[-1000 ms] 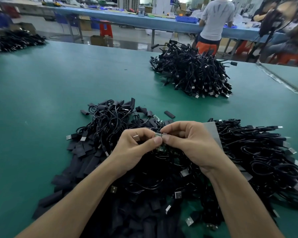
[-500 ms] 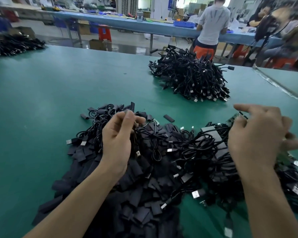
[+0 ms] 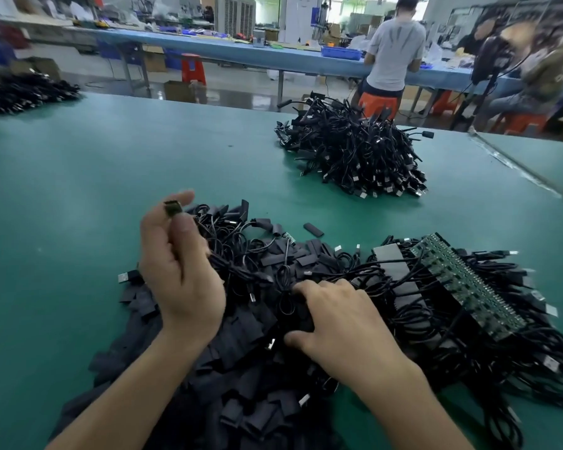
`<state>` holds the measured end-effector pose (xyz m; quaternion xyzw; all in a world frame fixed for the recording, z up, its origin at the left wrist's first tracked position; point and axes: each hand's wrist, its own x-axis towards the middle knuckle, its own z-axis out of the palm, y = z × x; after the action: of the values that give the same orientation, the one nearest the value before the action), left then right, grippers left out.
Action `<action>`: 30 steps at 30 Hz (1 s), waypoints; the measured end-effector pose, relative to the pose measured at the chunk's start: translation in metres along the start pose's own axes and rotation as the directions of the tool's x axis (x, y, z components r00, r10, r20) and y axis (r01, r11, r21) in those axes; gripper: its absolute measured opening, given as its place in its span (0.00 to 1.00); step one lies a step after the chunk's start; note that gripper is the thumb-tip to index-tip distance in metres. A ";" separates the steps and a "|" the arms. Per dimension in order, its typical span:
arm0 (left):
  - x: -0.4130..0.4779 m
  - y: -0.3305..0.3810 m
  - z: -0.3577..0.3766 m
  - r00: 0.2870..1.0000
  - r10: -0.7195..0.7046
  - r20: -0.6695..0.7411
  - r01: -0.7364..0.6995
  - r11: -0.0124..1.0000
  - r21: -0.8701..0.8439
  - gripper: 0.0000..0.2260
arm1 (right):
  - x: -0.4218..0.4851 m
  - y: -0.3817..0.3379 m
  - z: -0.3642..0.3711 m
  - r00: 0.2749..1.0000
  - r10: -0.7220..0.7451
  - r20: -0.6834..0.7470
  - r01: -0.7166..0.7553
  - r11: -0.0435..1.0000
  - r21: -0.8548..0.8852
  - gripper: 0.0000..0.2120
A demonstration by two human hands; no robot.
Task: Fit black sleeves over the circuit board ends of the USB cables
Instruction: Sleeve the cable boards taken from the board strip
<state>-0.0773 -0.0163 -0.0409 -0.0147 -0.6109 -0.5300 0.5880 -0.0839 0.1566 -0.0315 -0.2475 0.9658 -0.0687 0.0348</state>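
Over the smooth green counter (image 3: 78,190), you held the small, flat circuit board end (image 3: 172,208) of one USB cable (image 3: 221,261) pinched between the thumb and forefinger of your raised left hand (image 3: 182,280). Your right hand (image 3: 342,323), moments earlier out by the green strip of boards (image 3: 468,284), had dropped onto the matte, flattened black sleeves (image 3: 241,368) beside the left hand. Its fingers were curled into them; whether it gripped one, I cannot tell. Sleeving this board looked next.
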 end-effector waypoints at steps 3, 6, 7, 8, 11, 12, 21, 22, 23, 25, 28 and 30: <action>0.010 0.009 -0.003 0.984 0.114 0.136 -0.125 0.990 0.069 0.08 | -0.002 0.002 0.008 0.996 -0.011 -0.087 0.018 0.996 0.082 0.22; 0.009 0.009 -0.005 0.878 0.040 0.477 -0.238 0.901 0.363 0.08 | -0.006 0.005 0.013 0.977 0.052 -0.207 0.016 0.950 0.312 0.16; 0.009 0.010 -0.006 0.801 -0.059 0.596 -0.264 0.858 0.441 0.08 | -0.007 0.005 0.016 0.966 0.075 -0.246 0.023 0.927 0.374 0.14; 0.009 0.011 -0.007 0.693 -0.186 0.696 -0.265 0.832 0.487 0.09 | -0.007 0.006 0.020 0.953 0.093 -0.288 0.036 0.910 0.413 0.12; 0.007 0.015 -0.006 0.353 -0.443 0.824 -0.353 0.753 0.556 0.10 | -0.010 0.009 0.029 0.869 0.152 -0.471 0.118 0.860 0.496 0.12; 0.004 0.014 -0.005 0.299 -0.477 0.826 -0.385 0.732 0.562 0.11 | -0.011 0.010 0.031 0.829 0.178 -0.530 0.145 0.847 0.512 0.12; -0.026 -0.011 -0.008 0.365 -0.467 0.806 0.140 0.883 0.448 0.05 | -0.016 0.014 0.051 0.773 0.222 -0.595 0.156 0.842 0.517 0.13; -0.027 -0.013 -0.009 0.384 -0.464 0.798 0.189 0.886 0.424 0.05 | -0.015 0.014 0.052 0.781 0.224 -0.583 0.148 0.840 0.521 0.12; -0.027 -0.015 -0.011 0.409 -0.461 0.787 0.226 0.887 0.402 0.06 | -0.015 0.015 0.053 0.787 0.218 -0.577 0.148 0.841 0.520 0.11; -0.026 -0.018 -0.014 0.445 -0.459 0.769 0.284 0.886 0.365 0.07 | -0.016 0.017 0.054 0.794 0.191 -0.577 0.176 0.836 0.520 0.09; -0.024 -0.019 -0.019 0.438 -0.464 0.770 0.371 0.874 0.315 0.10 | -0.019 0.018 0.054 0.787 0.177 -0.591 0.245 0.789 0.563 0.07; -0.023 -0.019 -0.020 0.429 -0.465 0.775 0.397 0.867 0.300 0.10 | -0.020 0.018 0.053 0.796 0.193 -0.574 0.262 0.745 0.613 0.06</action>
<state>-0.0682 -0.0243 -0.0750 -0.0844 -0.8148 -0.5686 0.0749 -0.0697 0.1758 -0.0858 -0.2021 0.8296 -0.4843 -0.1908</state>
